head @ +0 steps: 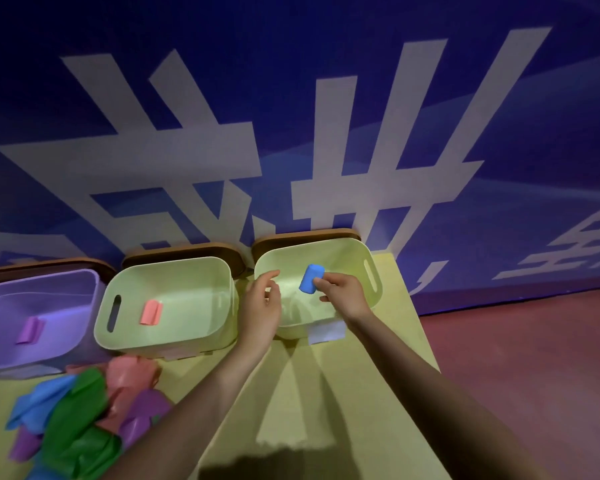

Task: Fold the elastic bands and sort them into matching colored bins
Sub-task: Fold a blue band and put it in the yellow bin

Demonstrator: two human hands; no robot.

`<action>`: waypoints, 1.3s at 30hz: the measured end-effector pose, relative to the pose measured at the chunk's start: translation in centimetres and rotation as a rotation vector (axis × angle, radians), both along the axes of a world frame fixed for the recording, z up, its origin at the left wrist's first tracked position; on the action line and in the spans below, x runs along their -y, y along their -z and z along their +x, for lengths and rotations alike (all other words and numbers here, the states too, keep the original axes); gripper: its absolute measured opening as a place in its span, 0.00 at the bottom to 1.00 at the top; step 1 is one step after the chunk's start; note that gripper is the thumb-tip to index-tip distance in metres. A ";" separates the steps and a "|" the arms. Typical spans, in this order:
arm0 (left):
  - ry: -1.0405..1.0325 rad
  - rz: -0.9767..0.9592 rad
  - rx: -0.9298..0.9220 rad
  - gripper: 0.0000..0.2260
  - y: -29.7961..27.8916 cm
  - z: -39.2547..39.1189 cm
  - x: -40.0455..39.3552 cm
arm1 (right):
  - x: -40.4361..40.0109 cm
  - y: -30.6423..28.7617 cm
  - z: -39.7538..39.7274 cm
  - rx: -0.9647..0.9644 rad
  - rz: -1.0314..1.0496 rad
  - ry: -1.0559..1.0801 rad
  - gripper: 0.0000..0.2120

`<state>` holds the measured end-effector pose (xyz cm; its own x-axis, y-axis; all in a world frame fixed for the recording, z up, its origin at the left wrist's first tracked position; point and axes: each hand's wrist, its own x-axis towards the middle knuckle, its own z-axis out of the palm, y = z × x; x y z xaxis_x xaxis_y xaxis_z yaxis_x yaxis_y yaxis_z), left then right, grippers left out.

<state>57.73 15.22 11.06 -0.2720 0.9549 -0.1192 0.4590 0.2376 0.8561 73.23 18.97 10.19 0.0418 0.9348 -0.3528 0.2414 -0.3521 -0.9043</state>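
Observation:
My right hand (343,294) pinches a folded blue band (311,278) over the right pale green bin (373,271). My left hand (261,306) hovers at that bin's left rim with its fingers relaxed and holds nothing. The middle green bin (174,341) has a folded pink band (150,312) inside. In the purple bin (0,358) at the left lies a folded purple band (31,330). A pile of unfolded bands (84,417) in blue, green, pink and purple lies on the yellow table (309,393) at the front left.
Brown lids (184,249) stand behind the bins against a blue wall with white characters. A white label (326,332) sits at the right bin's front. The table's right edge drops to a reddish floor (516,358).

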 end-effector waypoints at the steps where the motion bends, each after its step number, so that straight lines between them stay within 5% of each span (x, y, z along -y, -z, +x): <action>1: -0.052 0.011 -0.032 0.14 0.6 -0.4 -0.6 | -1.2 0.6 -0.1 0.016 -0.048 -0.033 0.09; 6: -0.101 -0.004 -0.143 0.18 2.2 -0.3 -2.6 | -6.7 4.8 -2.4 0.414 -0.253 -0.253 0.13; 12: -0.155 -0.035 -0.175 0.18 3.6 -1.3 -4.2 | -8.8 7.9 -6.0 0.605 -0.318 -0.422 0.14; 16: -0.170 -0.115 0.064 0.16 4.4 -1.9 -4.5 | -9.3 8.9 -7.8 0.592 -0.304 -0.454 0.07; 23: -0.331 -0.209 0.513 0.18 4.4 -1.7 -4.1 | -9.2 10.5 -8.8 0.648 -0.233 -0.461 0.15; 31: -0.298 -0.253 0.566 0.20 4.2 -1.8 -3.8 | -8.7 11.3 -8.6 0.749 -0.145 -0.434 0.13; 39: -0.296 -0.288 0.551 0.20 3.9 -2.0 -3.9 | -8.8 11.1 -8.1 0.656 -0.292 -0.347 0.11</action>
<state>55.78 19.09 7.12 -0.3433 0.7593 -0.5528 -0.1443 0.5390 0.8299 65.13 27.80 -0.86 0.0498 0.8061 -0.5897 0.8319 -0.3601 -0.4221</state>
